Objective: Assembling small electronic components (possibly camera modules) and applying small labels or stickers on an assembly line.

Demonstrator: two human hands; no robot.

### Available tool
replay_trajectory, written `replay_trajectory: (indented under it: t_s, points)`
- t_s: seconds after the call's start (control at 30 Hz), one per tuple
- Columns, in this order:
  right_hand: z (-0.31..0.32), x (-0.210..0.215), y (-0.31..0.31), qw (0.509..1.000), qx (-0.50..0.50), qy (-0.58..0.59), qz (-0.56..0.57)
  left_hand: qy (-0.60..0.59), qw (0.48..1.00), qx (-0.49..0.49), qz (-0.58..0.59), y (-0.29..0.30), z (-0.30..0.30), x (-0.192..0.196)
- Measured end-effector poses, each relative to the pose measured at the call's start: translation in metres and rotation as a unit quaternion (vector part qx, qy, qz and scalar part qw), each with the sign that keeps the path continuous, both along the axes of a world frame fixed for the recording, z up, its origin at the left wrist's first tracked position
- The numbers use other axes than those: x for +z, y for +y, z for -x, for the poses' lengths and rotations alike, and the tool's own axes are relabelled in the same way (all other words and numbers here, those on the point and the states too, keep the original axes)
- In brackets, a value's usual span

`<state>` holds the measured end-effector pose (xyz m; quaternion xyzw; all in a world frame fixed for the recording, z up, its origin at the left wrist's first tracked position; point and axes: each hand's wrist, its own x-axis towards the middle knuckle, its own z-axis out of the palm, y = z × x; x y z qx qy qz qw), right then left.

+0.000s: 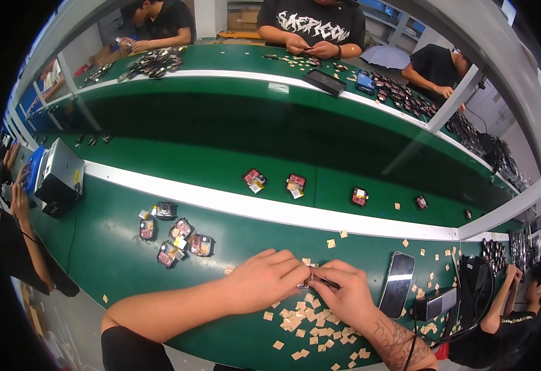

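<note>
My left hand and my right hand meet over the green worktable, fingers bent and pinched together. Between them is a small dark piece, mostly covered by the left fingers; its kind cannot be made out. In my right hand's fingers lies a slim dark object, too hidden to name. Beneath and in front of the hands many small tan squares are scattered, some overlapping. To the left sits a cluster of small black-cased electronic units, several showing reddish boards and silvery or yellowish parts.
A phone and a grey box-shaped device with cables lie right of my hands. Beyond a white rail, several units rest on a green strip. A grey machine stands far left. Other people work across and at both sides.
</note>
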<state>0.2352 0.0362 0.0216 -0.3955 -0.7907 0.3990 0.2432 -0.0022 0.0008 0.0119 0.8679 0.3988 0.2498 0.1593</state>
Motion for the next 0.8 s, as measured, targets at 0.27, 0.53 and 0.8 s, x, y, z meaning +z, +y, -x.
replay_trajectory:
  t_s: [0.27, 0.53, 0.8]
  points:
    - [0.006, 0.005, -0.001, 0.999, -0.010, -0.017, -0.033, -0.043, 0.999, -0.001, 0.017, 0.001, -0.003, -0.002]
    - [0.011, 0.005, -0.009, 0.993, -0.013, -0.054, -0.099, -0.057, 0.998, 0.002, 0.013, -0.001, -0.006, -0.001]
    - [0.010, 0.007, -0.008, 0.992, -0.004, -0.084, -0.093, -0.045, 0.999, 0.021, -0.006, -0.005, -0.011, 0.001]
